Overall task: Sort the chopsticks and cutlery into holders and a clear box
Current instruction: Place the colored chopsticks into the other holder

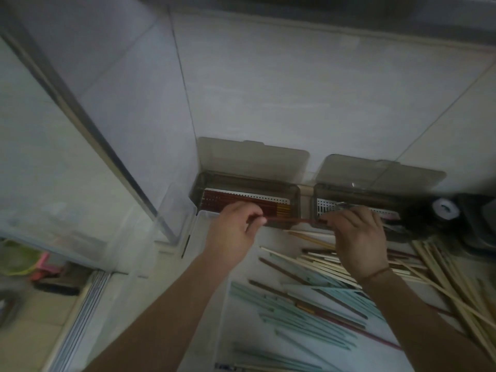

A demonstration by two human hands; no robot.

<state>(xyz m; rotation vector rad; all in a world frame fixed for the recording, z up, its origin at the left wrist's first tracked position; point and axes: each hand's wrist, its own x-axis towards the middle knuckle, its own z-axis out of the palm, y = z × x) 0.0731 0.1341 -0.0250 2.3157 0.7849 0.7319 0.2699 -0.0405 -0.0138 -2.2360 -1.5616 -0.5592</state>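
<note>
My left hand (234, 230) and my right hand (358, 237) hold a red chopstick (292, 220) level between them, one end pinched in each, just in front of the left smoky holder (245, 196). That holder stands open and has red chopsticks (241, 202) lying in a row on its white perforated tray. The right smoky holder (357, 200) is open too, with a white perforated tray inside. Below my hands lies a loose pile of teal chopsticks (300, 315), brown ones and pale wooden ones (330, 264) in a clear box (212, 277).
A bundle of light wooden chopsticks (456, 285) spreads at the right edge. A dark object with a white round part (444, 209) stands right of the holders. A large clear plastic bin (171, 210) sits at the left against the tiled wall.
</note>
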